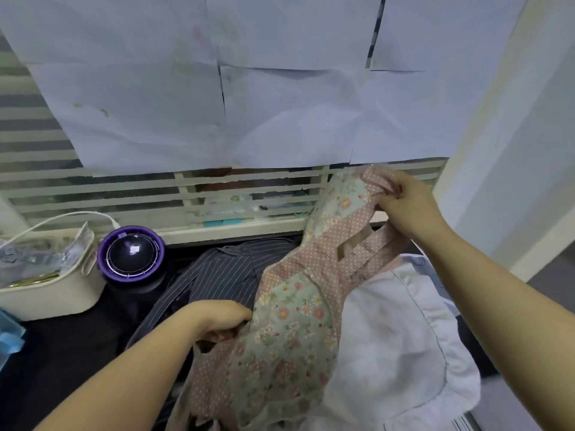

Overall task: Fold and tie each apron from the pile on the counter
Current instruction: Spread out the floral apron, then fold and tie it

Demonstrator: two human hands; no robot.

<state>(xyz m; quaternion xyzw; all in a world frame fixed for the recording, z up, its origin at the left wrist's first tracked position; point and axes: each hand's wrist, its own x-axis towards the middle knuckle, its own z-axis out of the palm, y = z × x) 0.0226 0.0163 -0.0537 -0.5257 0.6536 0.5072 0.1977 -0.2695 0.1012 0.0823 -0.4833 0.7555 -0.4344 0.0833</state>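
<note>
As our right hand (404, 206) pinches the floral apron (292, 325), our left hand (224, 317) grips its side. White apron (392, 343) lies beside it.

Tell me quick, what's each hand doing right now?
Left hand: grips the pink polka-dot and floral fabric apron low down.
Right hand: pinches its bunched top.

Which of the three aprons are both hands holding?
The pink dotted floral apron: the left hand grips its side, the right hand its top. The dark pinstriped apron and white ruffled apron lie unheld.
</note>
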